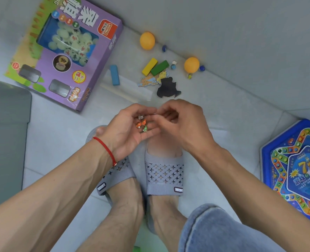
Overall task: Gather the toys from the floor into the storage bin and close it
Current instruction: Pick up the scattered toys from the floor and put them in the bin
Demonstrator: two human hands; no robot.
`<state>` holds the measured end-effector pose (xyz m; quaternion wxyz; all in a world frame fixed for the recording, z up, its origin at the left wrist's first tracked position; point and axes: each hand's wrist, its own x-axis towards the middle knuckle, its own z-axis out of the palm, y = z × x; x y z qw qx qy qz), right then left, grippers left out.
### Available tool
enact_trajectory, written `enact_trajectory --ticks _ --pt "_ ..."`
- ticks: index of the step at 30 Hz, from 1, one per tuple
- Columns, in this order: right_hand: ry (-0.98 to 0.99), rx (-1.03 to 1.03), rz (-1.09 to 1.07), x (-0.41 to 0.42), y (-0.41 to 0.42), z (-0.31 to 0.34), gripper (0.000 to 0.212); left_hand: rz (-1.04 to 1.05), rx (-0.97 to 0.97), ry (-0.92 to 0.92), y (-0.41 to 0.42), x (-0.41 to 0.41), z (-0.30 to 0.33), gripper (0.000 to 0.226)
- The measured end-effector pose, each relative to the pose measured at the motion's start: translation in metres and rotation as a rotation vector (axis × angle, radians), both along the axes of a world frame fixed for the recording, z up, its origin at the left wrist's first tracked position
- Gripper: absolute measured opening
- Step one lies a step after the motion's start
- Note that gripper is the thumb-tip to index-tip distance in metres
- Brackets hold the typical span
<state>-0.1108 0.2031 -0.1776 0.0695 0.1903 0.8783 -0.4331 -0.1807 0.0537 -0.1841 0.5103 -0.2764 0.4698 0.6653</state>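
My left hand [130,128] is cupped palm-up above my feet and holds several glass marbles [141,123], orange, green and clear. My right hand [181,122] meets it from the right, fingertips curled at the marbles; whether it pinches one is hidden. On the floor by the wall lie two orange balls [147,40] [191,64], loose marbles [202,68], a yellow block [149,66], a green block [159,67], a blue block [114,75] and puzzle pieces [167,87]. A grey bin [6,135] stands at the left edge.
A purple chess-set box [88,70] lies on the floor at upper left. A blue star-shaped board game [296,170] lies at right. My feet in grey slippers [164,171] are under the hands. The wall's base runs diagonally behind the toys.
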Motion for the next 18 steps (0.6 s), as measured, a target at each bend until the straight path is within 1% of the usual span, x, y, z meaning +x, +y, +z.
enact_trajectory --ticks 1,3,4,5,7,8,9,11,14,17,18 --pt "0.031 -0.059 -0.009 -0.005 -0.006 0.007 0.012 0.006 0.031 -0.002 0.001 0.000 0.002 0.031" --pt "0.106 -0.083 -0.110 -0.016 -0.006 0.004 0.014 0.034 0.049 -0.005 0.004 0.000 0.003 0.025" --pt "0.131 -0.036 -0.160 -0.021 -0.002 -0.004 0.016 0.047 0.034 -0.005 0.004 -0.001 0.002 0.025" --pt "0.133 0.054 -0.176 -0.026 0.004 -0.013 0.023 0.054 0.014 0.000 0.003 -0.002 0.001 0.025" --pt "0.055 0.269 -0.095 -0.033 0.015 -0.030 0.043 0.056 -0.009 0.010 0.000 -0.003 -0.001 0.028" --pt "0.006 0.340 -0.035 -0.034 0.018 -0.037 0.050 0.054 -0.012 0.010 -0.001 -0.004 -0.002 0.030" --pt "-0.016 0.378 0.008 -0.035 0.020 -0.043 0.053 0.053 -0.012 0.006 -0.003 -0.004 -0.003 0.031" --pt "0.016 0.382 0.023 -0.035 0.023 -0.050 0.050 0.053 -0.008 -0.003 -0.004 -0.005 -0.002 0.033" --pt "0.061 0.353 -0.029 -0.031 0.026 -0.053 0.035 0.055 -0.019 -0.004 -0.003 -0.004 -0.002 0.034" --pt "0.206 0.397 -0.061 -0.022 0.022 -0.039 0.016 0.051 -0.038 0.009 0.001 -0.004 -0.002 0.035" --pt "0.241 0.357 -0.072 -0.020 0.016 -0.029 0.014 0.050 -0.034 0.014 0.002 -0.005 0.000 0.036"
